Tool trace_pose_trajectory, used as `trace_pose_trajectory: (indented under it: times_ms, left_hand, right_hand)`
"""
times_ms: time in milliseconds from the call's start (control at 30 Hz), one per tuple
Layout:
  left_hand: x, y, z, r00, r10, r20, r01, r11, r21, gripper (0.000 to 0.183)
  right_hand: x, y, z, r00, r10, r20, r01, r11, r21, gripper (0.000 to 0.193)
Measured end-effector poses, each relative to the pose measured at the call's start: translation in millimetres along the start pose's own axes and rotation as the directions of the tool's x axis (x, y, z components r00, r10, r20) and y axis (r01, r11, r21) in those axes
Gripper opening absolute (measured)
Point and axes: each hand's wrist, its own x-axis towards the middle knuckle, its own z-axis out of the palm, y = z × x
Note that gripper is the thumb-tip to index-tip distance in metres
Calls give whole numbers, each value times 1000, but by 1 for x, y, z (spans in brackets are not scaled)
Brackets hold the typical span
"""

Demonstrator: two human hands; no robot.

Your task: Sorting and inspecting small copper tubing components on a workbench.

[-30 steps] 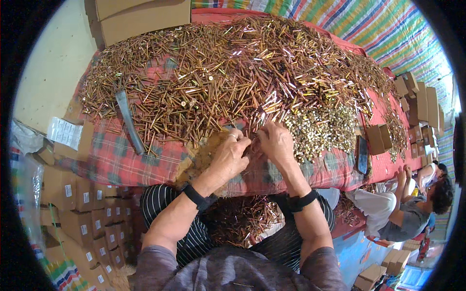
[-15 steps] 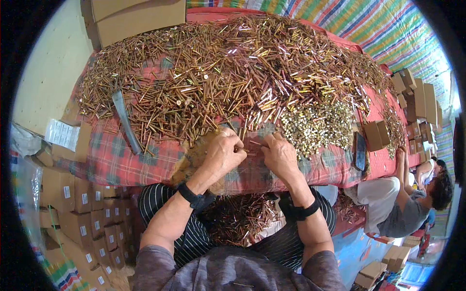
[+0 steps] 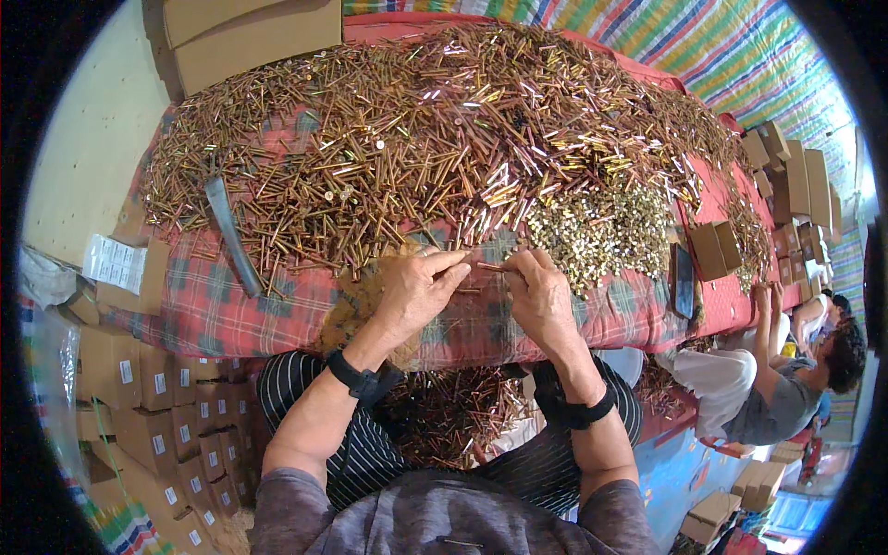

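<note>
Both hands are close together over the near edge of the cloth-covered table. My right hand (image 3: 540, 294) pinches one end of a long, thin, brass-coloured bolt (image 3: 490, 267), which points left toward the other hand. My left hand (image 3: 421, 289) has its thumb and forefinger pressed together beside the bolt's free end; whatever is between them is too small to make out. Just below the gap between the hands, another bolt (image 3: 469, 291) lies on the cloth. Beyond them spreads a wide heap of such bolts (image 3: 398, 166), and right of it a pile of small shiny metal pieces (image 3: 601, 236).
A curved grey strip (image 3: 231, 236) lies at the left of the heap. To the right are a dark block (image 3: 683, 280) and a small open carton (image 3: 716, 251). More bolts (image 3: 453, 421) sit below the table edge between my knees. Stacked cartons (image 3: 153, 407) stand lower left; a co-worker (image 3: 782, 388) sits at right.
My left hand's fingertips have risen slightly away from me. The bolt in my right hand now shows more plainly, level and pointing left. The whole view has shifted a little.
</note>
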Motion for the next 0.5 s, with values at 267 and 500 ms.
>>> trace_pose_trajectory:
  times_ms: [267, 500]
  left_hand:
    - [1, -15, 6, 988, 76, 133, -12, 904, -428, 28]
    - [1, -16, -1, 882, -184, 434, 468, 443, -764, 29]
  right_hand:
    - [0, -11, -4, 1000, 10, -18, -9, 1000, 13, 6]
    - [1, -10, -8, 999, 11, 44, -15, 994, 113, 11]
